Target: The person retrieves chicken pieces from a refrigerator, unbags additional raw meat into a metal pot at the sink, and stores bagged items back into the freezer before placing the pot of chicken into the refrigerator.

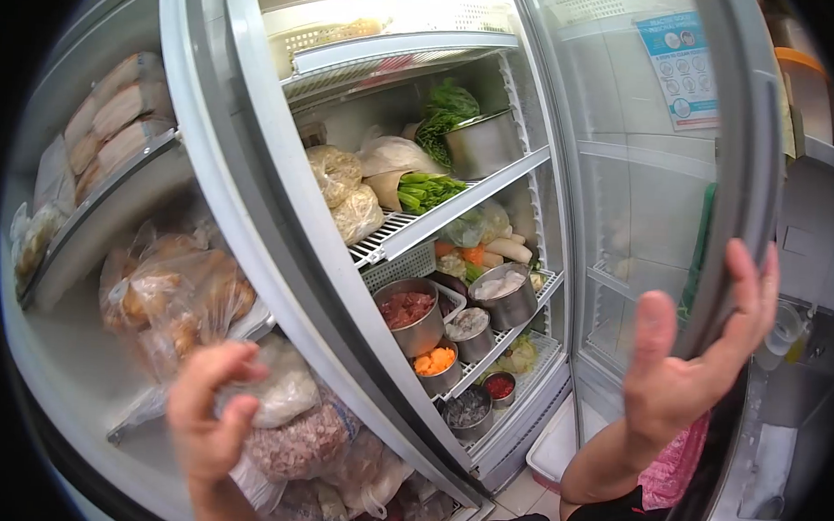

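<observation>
My right hand (684, 385) is at the edge of the swung-open glass fridge door (727, 179). Its fingers stretch up along the door's outer side and the thumb stands apart on the inner side. I cannot tell how firmly it touches the frame. My left hand (212, 405) hovers, slightly blurred, before the left compartment, fingers curved and apart with nothing visible in them. Behind it are a bag of pale food (279, 384), a bag of minced meat (305, 440) and, higher up, a bag of brown rounded food (173, 289).
Right-hand shelves hold leafy greens (429, 192), bagged noodle-like food (356, 214), a pot of red meat (406, 311), a bowl of orange pieces (435, 361) and a large metal pot (485, 143). A metal door post (282, 191) divides the compartments. A white tub (557, 449) stands below the door.
</observation>
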A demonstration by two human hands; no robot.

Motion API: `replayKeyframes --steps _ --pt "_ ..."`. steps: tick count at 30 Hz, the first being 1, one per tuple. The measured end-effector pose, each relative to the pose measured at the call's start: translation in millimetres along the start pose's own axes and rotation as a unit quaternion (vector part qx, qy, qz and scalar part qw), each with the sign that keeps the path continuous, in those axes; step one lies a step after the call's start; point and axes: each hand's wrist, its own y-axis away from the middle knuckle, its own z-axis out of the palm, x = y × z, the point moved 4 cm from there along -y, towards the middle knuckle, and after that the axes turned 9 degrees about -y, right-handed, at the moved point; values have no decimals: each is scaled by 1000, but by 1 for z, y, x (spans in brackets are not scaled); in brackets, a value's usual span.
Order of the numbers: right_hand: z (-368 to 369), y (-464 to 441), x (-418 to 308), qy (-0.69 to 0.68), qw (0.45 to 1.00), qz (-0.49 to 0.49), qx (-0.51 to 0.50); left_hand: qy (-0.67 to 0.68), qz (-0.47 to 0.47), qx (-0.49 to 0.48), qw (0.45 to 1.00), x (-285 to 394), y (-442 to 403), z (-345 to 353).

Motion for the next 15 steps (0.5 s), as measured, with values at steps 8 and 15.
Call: replayKeyframes --steps 8,15 --pt "57 8 43 -182 965 -185 23 -316 158 -22 935 52 -178 41" --pt "290 59 112 -242 925 -84 -281 -556 -117 -198 799 -5 -338 165"
